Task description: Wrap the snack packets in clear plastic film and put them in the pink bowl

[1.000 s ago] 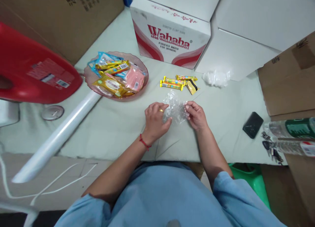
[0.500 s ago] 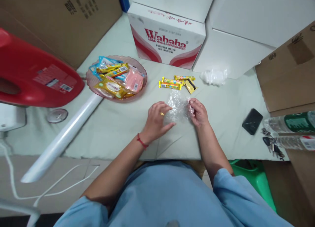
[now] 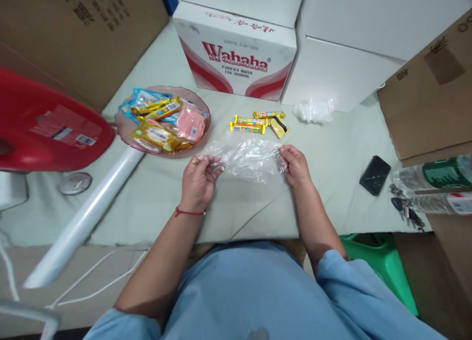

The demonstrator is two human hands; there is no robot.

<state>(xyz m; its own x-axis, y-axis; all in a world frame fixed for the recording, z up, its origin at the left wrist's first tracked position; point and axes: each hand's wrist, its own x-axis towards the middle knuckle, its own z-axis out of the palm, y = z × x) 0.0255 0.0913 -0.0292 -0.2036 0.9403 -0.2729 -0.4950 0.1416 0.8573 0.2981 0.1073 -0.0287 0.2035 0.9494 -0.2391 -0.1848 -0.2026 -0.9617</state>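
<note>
Toward the front edge of the bench [image 3: 332,197], bunched clear plastic [image 3: 254,159] has just opened out, left hand [image 3: 199,177] and right hand [image 3: 297,167] each pinching one side.

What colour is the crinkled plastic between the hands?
The crinkled plastic is clear and colourless; see the head view.

Pale green tabletop [image 3: 332,158], pink bowl [image 3: 124,127] (see-through), yellow packets [image 3: 248,128], dark block [image 3: 375,175], keys [image 3: 407,213], Wahaha carton [image 3: 236,57]

- Head camera sits above and behind the grip of left hand [image 3: 199,178] and right hand [image 3: 296,166]
- Faces forward and down
- Near enough to frame both forearms [image 3: 157,259]
</note>
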